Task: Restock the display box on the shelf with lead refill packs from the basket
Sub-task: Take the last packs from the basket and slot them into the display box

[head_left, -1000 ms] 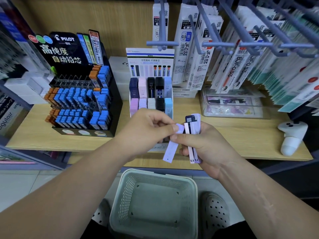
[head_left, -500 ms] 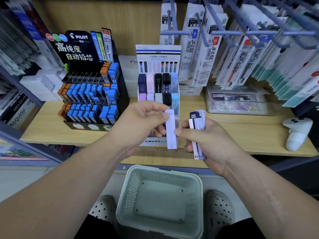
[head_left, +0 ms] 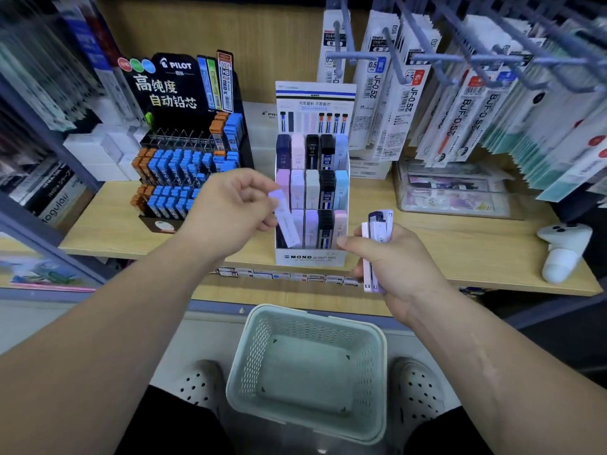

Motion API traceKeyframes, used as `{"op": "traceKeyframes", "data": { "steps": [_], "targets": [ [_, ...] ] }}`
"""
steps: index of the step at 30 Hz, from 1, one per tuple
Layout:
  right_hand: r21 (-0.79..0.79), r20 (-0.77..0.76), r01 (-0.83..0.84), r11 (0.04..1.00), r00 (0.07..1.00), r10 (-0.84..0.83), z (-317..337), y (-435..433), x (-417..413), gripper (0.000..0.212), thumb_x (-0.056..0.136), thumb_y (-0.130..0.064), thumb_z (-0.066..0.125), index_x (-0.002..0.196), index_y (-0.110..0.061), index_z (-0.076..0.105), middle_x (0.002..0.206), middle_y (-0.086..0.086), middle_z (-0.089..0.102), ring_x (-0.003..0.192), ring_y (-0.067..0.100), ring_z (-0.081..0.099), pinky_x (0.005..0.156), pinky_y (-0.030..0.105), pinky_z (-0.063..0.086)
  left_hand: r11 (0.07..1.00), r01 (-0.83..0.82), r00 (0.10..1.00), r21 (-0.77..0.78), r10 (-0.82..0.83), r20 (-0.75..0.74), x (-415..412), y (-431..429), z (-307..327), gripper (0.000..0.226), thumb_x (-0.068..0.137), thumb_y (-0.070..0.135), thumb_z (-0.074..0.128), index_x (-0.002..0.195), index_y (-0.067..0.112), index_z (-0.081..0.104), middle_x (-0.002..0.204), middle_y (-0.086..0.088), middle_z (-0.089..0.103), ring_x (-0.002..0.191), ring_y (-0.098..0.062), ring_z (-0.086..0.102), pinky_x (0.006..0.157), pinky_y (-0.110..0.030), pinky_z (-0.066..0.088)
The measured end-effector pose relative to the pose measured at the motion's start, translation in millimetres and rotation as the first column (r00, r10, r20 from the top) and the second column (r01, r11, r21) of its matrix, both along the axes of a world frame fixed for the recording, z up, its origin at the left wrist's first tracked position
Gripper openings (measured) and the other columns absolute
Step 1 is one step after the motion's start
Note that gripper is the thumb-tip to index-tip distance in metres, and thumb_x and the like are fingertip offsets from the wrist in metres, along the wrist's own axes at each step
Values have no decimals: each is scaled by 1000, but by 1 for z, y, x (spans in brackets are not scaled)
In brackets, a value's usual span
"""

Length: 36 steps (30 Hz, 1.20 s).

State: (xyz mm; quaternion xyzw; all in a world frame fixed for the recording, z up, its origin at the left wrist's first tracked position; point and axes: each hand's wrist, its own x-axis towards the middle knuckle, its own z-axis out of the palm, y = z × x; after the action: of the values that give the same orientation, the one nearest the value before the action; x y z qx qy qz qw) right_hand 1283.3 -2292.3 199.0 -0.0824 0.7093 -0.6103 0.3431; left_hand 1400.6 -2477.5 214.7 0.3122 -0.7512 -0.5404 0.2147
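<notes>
The white MONO display box [head_left: 310, 256] stands at the shelf's front edge, its three rows filled with pastel and black lead refill packs. My left hand [head_left: 226, 208] pinches a lavender lead refill pack [head_left: 285, 218] by its top, its lower end tilted into the front row's left slot. To the right of the box, my right hand [head_left: 391, 261] grips a small bunch of refill packs [head_left: 374, 247], white, lavender and one dark-capped, held upright. The pale green basket [head_left: 305, 326] sits on the floor between my shoes and looks bare inside.
A black Pilot lead display [head_left: 187, 152] stands to the left of the box. Pen refill packets hang on hooks [head_left: 427, 93] above right. A clear plastic case [head_left: 456, 192] and a white controller [head_left: 561, 251] lie on the wooden shelf [head_left: 460, 251] to the right.
My left hand took the lavender pack from the bunch and carried it up and left to the box's front row. My right hand stayed with the remaining packs.
</notes>
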Motion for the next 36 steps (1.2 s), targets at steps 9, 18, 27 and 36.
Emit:
{"op": "traceKeyframes", "data": {
  "steps": [9,18,27,36],
  "targets": [
    [-43,81,13,999,997,-9,-2,-1,-11,24,78,-17,83,91,-15,62,68,-1,69,48,16,53,62,35,47,917,156,986,-367,-123,112,-23,8,-27,9,89,14,72,85,19,65,78,5,66,67,-6,62,70,-26,56],
    [-107,189,-54,993,979,74,-3,4,-25,28,77,-9,83,92,-12,59,54,-4,57,43,14,46,50,30,46,657,315,949,-685,-197,246,-38,7,-42,9,78,14,79,80,14,70,80,2,60,74,-21,59,69,-41,54],
    [-137,227,-91,986,966,121,-2,4,-21,23,83,-28,78,78,-19,57,63,-2,49,45,13,46,50,27,48,605,278,953,-746,-78,291,-42,10,-44,15,74,17,79,81,17,66,84,1,60,79,-25,59,68,-44,54],
    [-302,358,332,894,908,-216,3,-1,-26,32,87,-38,75,84,-15,54,63,0,50,54,15,56,59,31,54,942,309,946,130,-318,61,-39,81,-12,27,71,37,84,70,14,69,66,-9,65,57,-13,51,59,-35,48]
  ]
}}
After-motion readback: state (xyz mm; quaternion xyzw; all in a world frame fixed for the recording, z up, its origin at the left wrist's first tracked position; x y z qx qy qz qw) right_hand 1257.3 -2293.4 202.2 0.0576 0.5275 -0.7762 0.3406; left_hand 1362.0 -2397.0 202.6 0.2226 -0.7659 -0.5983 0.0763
